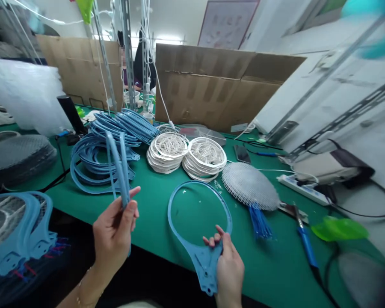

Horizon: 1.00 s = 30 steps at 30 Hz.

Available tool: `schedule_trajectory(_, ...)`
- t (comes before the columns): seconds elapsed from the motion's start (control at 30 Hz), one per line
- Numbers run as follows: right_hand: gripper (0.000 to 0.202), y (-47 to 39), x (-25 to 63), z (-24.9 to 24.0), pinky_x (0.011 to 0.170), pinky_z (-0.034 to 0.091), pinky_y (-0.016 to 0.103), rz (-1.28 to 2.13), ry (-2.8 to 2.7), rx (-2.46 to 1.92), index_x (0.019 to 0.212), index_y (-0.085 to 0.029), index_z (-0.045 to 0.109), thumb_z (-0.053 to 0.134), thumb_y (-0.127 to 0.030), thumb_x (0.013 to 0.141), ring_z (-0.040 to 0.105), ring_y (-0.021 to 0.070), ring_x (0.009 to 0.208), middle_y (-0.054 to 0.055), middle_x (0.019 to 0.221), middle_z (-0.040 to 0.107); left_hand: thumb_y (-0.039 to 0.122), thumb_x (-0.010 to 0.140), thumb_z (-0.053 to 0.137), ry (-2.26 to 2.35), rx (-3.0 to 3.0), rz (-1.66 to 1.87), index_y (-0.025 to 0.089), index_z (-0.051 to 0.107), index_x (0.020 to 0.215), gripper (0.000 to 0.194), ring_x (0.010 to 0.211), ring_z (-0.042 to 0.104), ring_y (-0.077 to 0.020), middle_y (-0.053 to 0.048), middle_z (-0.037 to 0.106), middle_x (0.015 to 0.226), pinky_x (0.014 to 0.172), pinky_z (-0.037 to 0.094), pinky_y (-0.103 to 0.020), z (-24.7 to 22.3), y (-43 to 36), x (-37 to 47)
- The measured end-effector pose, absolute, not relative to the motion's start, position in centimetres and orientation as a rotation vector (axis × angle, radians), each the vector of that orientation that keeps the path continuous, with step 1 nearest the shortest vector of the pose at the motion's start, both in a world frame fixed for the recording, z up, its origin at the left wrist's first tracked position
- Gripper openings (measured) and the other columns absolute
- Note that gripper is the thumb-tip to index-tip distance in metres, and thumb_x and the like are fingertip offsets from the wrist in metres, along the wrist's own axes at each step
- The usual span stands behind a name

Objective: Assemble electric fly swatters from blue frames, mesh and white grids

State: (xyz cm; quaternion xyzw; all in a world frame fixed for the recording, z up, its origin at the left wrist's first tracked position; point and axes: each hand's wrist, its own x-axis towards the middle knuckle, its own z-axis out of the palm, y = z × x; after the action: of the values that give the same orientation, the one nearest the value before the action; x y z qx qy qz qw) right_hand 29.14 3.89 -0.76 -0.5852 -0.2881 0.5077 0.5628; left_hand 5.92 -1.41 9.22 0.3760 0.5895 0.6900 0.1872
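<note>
My left hand (115,231) is closed around blue plastic racket frames (123,171), held upright and seen edge-on, so I cannot tell exactly how many there are. In my right hand (227,265) is another blue racket frame (205,267), gripped by its neck with its open ring tilted over the green table. Behind the left hand lies a pile of similar blue frames (96,188). Two stacks of white rings (168,164) sit past the right-hand frame. To its right is a stack of round wire mesh (250,184) with a bundle of blue wires (259,222) beside it.
A blue-handled soldering iron (306,246) rests at the right, near a white power strip (303,190). Assembled blue frames with mesh (19,231) stand at the lower left. Cardboard sheets (211,90) and metal posts (128,55) rise at the back. A phone (242,154) lies on the green table (150,218).
</note>
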Motion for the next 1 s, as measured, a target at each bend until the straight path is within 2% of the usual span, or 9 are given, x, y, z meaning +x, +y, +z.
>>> schedule_trajectory(0.07, 0.053, 2.8, 29.9, -1.8, 0.087, 0.059, 0.041, 0.9, -0.724, -1.588, 0.128, -0.02, 0.062, 0.064, -0.054, 0.089, 0.064, 0.0277, 0.108, 0.012, 0.114, 0.065, 0.039, 0.091, 0.068, 1.739, 1.165, 1.761, 0.02, 0.074, 0.121, 0.036, 0.05, 0.047, -0.0097, 0.002, 0.056, 0.066, 0.048, 0.04, -0.021, 8.5, -0.8, 6.8)
schedule_trajectory(0.17, 0.068, 1.2, 28.7, -0.6, 0.109, 0.046, 0.043, 0.637, -0.903, -1.569, 0.149, -0.024, 0.044, 0.065, -0.052, 0.089, 0.037, 0.0303, 0.144, 0.012, 0.152, 0.044, 0.039, 0.093, 0.065, 1.707, 1.277, 1.559, 0.02, 0.072, 0.123, 0.037, 0.062, 0.059, -0.0152, -0.002, 0.064, 0.073, 0.059, 0.049, -0.024, 6.9, 0.4, 8.9)
schedule_trajectory(0.27, 0.068, 1.4, 25.6, 1.5, 0.107, 0.048, 0.042, 1.176, -0.999, -1.283, 0.149, -0.026, 0.046, 0.059, -0.06, 0.091, 0.047, 0.0283, 0.138, 0.01, 0.152, 0.047, 0.039, 0.097, 0.058, 1.55, 1.387, 1.355, 0.021, 0.073, 0.122, 0.035, 0.079, 0.067, -0.0205, -0.007, 0.071, 0.089, 0.074, 0.055, -0.029, 5.2, 1.3, 11.1)
schedule_trajectory(0.4, 0.069, 3.8, 22.8, 2.5, 0.084, 0.059, 0.035, 1.669, -0.783, -1.133, 0.124, -0.019, 0.067, 0.071, -0.069, 0.077, 0.065, 0.0291, 0.117, 0.015, 0.131, 0.066, 0.038, 0.098, 0.056, 1.479, 1.439, 1.296, 0.021, 0.069, 0.128, 0.037, 0.115, 0.064, -0.0263, -0.012, 0.069, 0.122, 0.1, 0.052, -0.036, 4.2, 1.3, 12.0)
schedule_trajectory(0.5, 0.064, 5.0, 22.3, 1.8, 0.065, 0.058, 0.029, 1.659, -0.705, -1.176, 0.107, -0.017, 0.07, 0.08, -0.066, 0.068, 0.073, 0.0255, 0.09, 0.014, 0.112, 0.073, 0.039, 0.096, 0.06, 1.634, 1.323, 1.484, 0.021, 0.072, 0.121, 0.033, 0.079, 0.069, -0.0177, -0.007, 0.072, 0.097, 0.072, 0.057, -0.027, 5.7, 0.5, 10.5)
schedule_trajectory(0.57, 0.066, 5.3, 22.0, 1.0, 0.062, 0.057, 0.028, 1.664, -0.675, -1.221, 0.109, -0.017, 0.067, 0.079, -0.067, 0.067, 0.075, 0.0237, 0.08, 0.014, 0.11, 0.074, 0.039, 0.097, 0.06, 1.723, 1.177, 1.776, 0.02, 0.071, 0.121, 0.033, 0.049, 0.051, -0.0088, 0.002, 0.06, 0.068, 0.048, 0.044, -0.02, 7.6, 0.1, 8.4)
schedule_trajectory(0.73, 0.087, 5.0, 19.8, -0.4, 0.081, 0.059, 0.039, 1.653, -0.878, -1.301, 0.141, -0.015, 0.05, 0.064, -0.074, 0.078, 0.07, 0.0322, 0.108, 0.021, 0.136, 0.06, 0.037, 0.096, 0.058, 1.724, 1.036, 2.604, 0.011, 0.069, 0.121, 0.038, 0.041, 0.028, -0.0048, 0.009, 0.033, 0.057, 0.039, 0.025, -0.018, 10.4, 2.4, -0.9)
schedule_trajectory(0.87, 0.091, 3.7, 19.6, -1.5, 0.112, 0.041, 0.054, 1.147, -1.402, -1.453, 0.162, -0.022, 0.017, 0.057, -0.062, 0.09, 0.03, 0.0348, 0.148, 0.014, 0.164, 0.024, 0.038, 0.094, 0.063, 2.378, 1.303, 2.063, 0.01, 0.073, 0.108, 0.033, 0.055, 0.052, -0.0075, 0.005, 0.055, 0.062, 0.061, 0.045, -0.019, 8.2, 6.5, -8.9)
schedule_trajectory(1.0, 0.063, 2.1, 21.8, -4.7, 0.119, 0.027, 0.061, 0.808, -1.927, -1.524, 0.156, -0.021, 0.038, 0.047, -0.042, 0.097, 0.02, 0.0362, 0.152, 0.009, 0.162, 0.029, 0.041, 0.095, 0.062, 2.613, 1.483, 1.531, 0.015, 0.073, 0.107, 0.031, 0.106, 0.066, -0.0236, 0.0, 0.073, 0.101, 0.098, 0.048, -0.039, 6.8, 10.3, -12.0)
